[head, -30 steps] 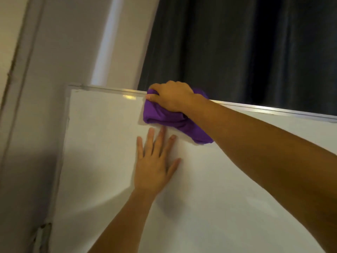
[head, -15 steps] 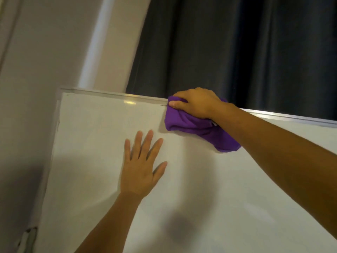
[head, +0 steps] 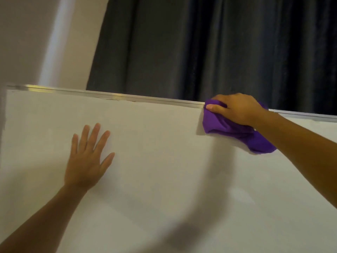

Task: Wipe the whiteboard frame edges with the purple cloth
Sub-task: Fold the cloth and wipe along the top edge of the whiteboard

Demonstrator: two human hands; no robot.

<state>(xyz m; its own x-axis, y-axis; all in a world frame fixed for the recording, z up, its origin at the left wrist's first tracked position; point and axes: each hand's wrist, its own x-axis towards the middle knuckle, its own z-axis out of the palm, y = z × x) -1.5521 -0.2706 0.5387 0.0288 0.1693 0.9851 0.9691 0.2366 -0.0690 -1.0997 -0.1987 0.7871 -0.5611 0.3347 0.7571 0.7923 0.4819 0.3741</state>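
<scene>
Cloth: the purple cloth [head: 235,128] sits bunched on the top frame edge [head: 113,96], under the curled fingers [head: 216,107] of the right hand [head: 237,109].
Other hand: left hand [head: 87,161] flat, fingers spread on the whiteboard [head: 164,161].
Left: I think the strip past the fingers and the side edges.

The purple cloth [head: 235,129] is seen bunched into a thick wad and draped over the top frame edge [head: 113,96] of the whiteboard [head: 164,161], towards its right end, with a loose tail hanging down over the white panel. The frame edge is a thin silvery metal strip, slanted downwards to the right, glinting in places.
</scene>
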